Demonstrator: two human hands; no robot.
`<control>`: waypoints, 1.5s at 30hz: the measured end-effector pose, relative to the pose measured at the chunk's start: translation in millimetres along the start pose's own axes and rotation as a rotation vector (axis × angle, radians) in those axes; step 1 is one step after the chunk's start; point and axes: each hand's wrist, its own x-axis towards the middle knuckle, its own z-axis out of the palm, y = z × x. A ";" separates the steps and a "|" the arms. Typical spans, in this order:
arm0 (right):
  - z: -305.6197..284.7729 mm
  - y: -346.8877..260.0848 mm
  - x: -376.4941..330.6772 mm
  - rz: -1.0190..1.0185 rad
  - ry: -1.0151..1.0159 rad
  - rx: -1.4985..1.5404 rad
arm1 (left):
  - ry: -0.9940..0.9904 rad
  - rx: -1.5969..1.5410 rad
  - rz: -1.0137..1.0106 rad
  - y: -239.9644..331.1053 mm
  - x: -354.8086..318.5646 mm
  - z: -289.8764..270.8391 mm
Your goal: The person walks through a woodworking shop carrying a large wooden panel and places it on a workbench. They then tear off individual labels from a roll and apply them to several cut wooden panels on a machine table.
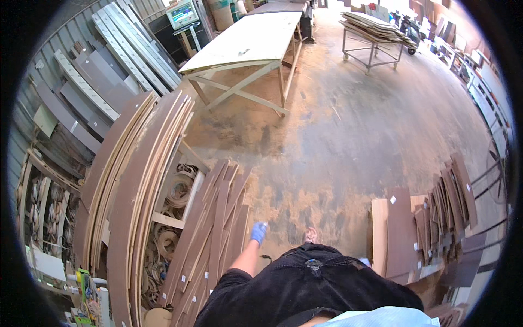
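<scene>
My left hand (pixel 258 233), in a blue glove with paler fingertips, hangs low beside my dark shirt. Nothing shows in it, and its fingers look loosely stretched. Closest to it are narrow brown boards (pixel 219 218) leaning in a slanted row on the left, several with small white labels; a gap of floor lies between. Of my right hand only a small pale blue patch (pixel 365 262) seems to show past the shirt's right edge, so its fingers are hidden. Beyond that patch stand brown panels (pixel 399 231) with pale wood edges.
Long brown boards (pixel 147 180) stand on edge at the left, near a rack with rolls of edging strip (pixel 178 191). A large white-topped table (pixel 250 41) is ahead, a screen (pixel 182 14) beside it. A wheeled cart (pixel 375 32) carries stacked sheets. Sawdust covers the floor.
</scene>
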 end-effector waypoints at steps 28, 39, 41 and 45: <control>-458.5 -774.2 515.9 -0.174 -0.112 0.794 | 0.196 0.103 0.050 279.2 591.1 -199.3; -650.0 -1079.5 761.0 -0.486 -0.075 0.857 | 0.197 -0.472 -0.402 367.1 730.4 -199.0; -663.4 -1141.8 806.9 -0.558 -0.103 0.842 | 0.320 -0.647 -0.373 358.2 742.8 -210.1; -675.9 -1271.9 867.7 -0.523 -0.037 0.720 | 0.470 -0.851 -0.450 354.7 780.2 -241.5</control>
